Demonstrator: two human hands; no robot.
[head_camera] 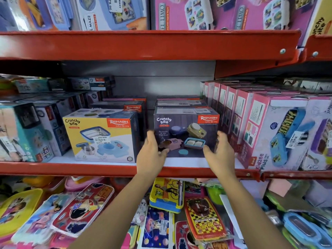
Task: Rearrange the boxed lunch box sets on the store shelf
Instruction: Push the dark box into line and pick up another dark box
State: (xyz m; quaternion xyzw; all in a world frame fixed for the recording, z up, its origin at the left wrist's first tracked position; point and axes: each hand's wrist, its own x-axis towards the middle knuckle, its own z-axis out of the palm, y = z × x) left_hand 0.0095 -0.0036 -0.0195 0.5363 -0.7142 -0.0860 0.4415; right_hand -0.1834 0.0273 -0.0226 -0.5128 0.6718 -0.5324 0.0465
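Note:
A dark purple Crunchy Bite lunch box set stands at the front of the middle shelf. My left hand is against its lower left corner, thumb on the front face. My right hand is at its lower right corner, fingers spread beside the box's right side. Whether either hand grips it firmly I cannot tell. More boxes of the same kind stand behind it. A yellow Crunchy Bite box stands to its left with a narrow gap between them.
A row of pink Kidzee boxes presses close on the right. Teal and dark boxes fill the left of the shelf. The red shelf above carries large boxes. Loose lunch boxes crowd the shelf below.

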